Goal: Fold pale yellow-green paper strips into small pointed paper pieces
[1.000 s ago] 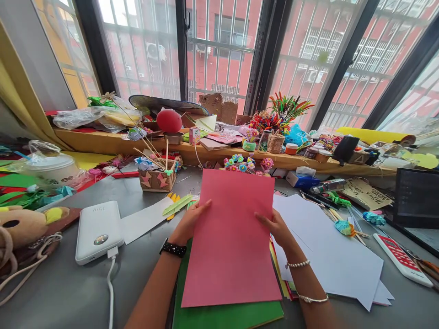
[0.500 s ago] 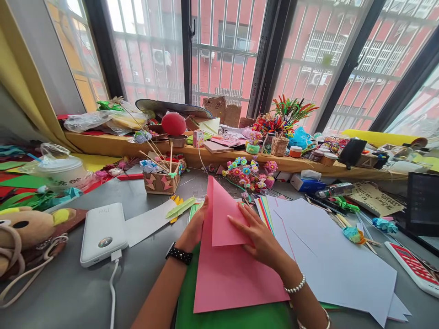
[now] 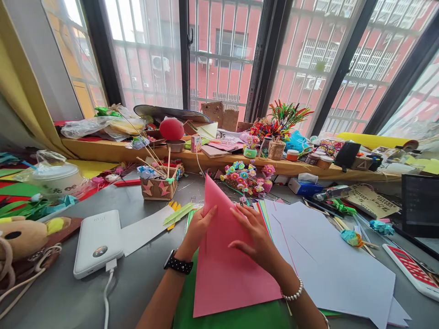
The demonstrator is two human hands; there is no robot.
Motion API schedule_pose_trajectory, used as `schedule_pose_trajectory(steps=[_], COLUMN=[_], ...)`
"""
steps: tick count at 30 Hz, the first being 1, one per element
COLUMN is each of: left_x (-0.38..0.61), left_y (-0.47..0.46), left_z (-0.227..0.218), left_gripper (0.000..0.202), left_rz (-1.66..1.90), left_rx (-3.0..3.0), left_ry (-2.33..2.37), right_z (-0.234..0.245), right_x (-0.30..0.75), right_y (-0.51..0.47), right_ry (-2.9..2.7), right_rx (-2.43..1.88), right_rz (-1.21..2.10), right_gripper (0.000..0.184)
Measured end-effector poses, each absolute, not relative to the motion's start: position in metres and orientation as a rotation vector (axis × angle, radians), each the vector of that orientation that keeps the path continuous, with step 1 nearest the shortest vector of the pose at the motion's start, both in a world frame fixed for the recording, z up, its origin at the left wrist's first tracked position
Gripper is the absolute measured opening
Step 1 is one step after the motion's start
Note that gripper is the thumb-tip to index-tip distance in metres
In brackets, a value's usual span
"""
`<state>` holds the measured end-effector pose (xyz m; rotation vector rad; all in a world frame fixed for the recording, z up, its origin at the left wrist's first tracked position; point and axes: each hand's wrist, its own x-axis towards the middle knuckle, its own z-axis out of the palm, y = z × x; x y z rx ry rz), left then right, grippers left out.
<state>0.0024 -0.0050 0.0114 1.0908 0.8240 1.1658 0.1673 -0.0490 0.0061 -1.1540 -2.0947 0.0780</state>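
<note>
A pink sheet of paper [image 3: 233, 274] stands partly raised in front of me, its top drawn up to a point. My left hand [image 3: 199, 230] pinches its left edge, thumb on the front face and the other fingers mostly hidden behind. Against the upper right edge lies my right hand [image 3: 255, 233], fingers spread and thumb held apart over the pink surface. Under the sheet is a green board or mat [image 3: 185, 301].
White sheets [image 3: 343, 269] are spread on the right, beside a red-and-white calculator [image 3: 411, 269]. To the left lie a white power bank [image 3: 99, 237] with a cable and a pen box [image 3: 159, 187] holding sticks. Crochet flowers [image 3: 243, 176] stand behind the paper.
The folded flap's lower edge no longer shows on the front of the pink paper. My left thumb has come round onto the front face, and my right thumb has spread out.
</note>
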Motion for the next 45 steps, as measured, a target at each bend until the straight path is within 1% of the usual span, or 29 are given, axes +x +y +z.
schedule_pose_trajectory(steps=[4, 8, 10, 12, 16, 22, 29, 32, 36, 41, 45], left_x=[0.004, 0.004, 0.003, 0.001, -0.003, -0.007, -0.003, -0.004, -0.006, -0.004, -0.003], left_y=[-0.015, -0.027, -0.033, -0.037, -0.041, -0.046, -0.053, -0.055, -0.055, -0.058, -0.064], left_z=[0.038, 0.07, 0.085, 0.098, 0.118, 0.134, 0.147, 0.149, 0.146, 0.143, 0.142], left_gripper=[0.032, 0.024, 0.021, 0.021, 0.021, 0.008, 0.013, 0.016, 0.017, 0.017, 0.018], left_rz=[1.151, 1.09, 1.049, 1.01, 0.989, 1.284, 1.252, 1.237, 1.321, 1.416, 1.533], left_rx=[1.248, 1.478, 1.581, 1.667, 1.858, 1.94, 2.206, 2.345, 2.459, 2.51, 2.558], left_ry=[0.823, 0.803, 0.805, 0.806, 0.872, 0.996, 1.026, 1.088, 1.165, 1.132, 1.111], right_z=[0.046, 0.089, 0.102, 0.106, 0.104, 0.105, 0.119, 0.121, 0.121, 0.123, 0.122], right_x=[0.17, 0.168, 0.166, 0.163, 0.16, 0.163, 0.166, 0.167, 0.168, 0.17, 0.172], right_y=[-0.036, -0.034, -0.038, -0.042, -0.047, -0.056, -0.06, -0.059, -0.06, -0.067, -0.071], right_ry=[-1.723, -1.588, -1.551, -1.481, -1.348, -1.235, -1.239, -1.259, -1.29, -1.326, -1.333], right_rx=[-1.062, -0.92, -0.845, -0.77, -0.679, -0.701, -0.665, -0.679, -0.691, -0.735, -0.764], right_rz=[0.499, 0.835, 0.997, 1.063, 1.055, 0.952, 0.956, 0.969, 0.929, 0.915, 0.9], right_gripper=[0.044, 0.041, 0.034, 0.03, 0.024, 0.022, 0.028, 0.027, 0.022, 0.019, 0.02])
